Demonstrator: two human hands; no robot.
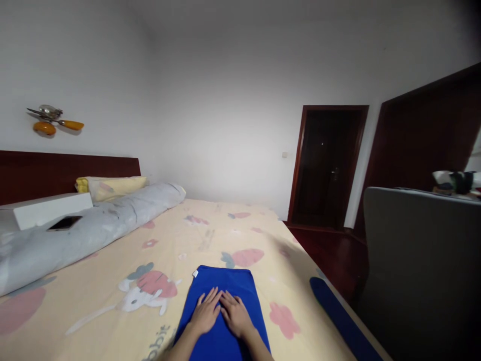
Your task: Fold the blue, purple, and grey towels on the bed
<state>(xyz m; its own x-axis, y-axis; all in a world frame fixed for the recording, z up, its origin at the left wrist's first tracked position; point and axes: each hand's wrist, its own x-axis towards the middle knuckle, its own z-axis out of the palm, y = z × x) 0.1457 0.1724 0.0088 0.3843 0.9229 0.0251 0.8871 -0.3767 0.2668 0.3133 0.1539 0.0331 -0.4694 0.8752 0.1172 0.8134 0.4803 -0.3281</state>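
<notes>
A blue cloth (225,281) with a small white tag at its far left corner lies flat on the bed's patterned sheet (214,230). My left hand (205,312) rests palm down on the cloth, fingers stretched out. Beside it my right hand (236,313) also lies flat on the cloth, its fingers spread and pointing toward the left hand's fingertips. Neither hand holds anything. The near end of the cloth runs out of the frame.
A long blue item (338,313) lies along the bed's right edge. At left are a rolled grey bedding (112,220), a phone (65,223), a white box (52,208) and a yellow pillow (116,187). A grey chair back (417,260) stands at right.
</notes>
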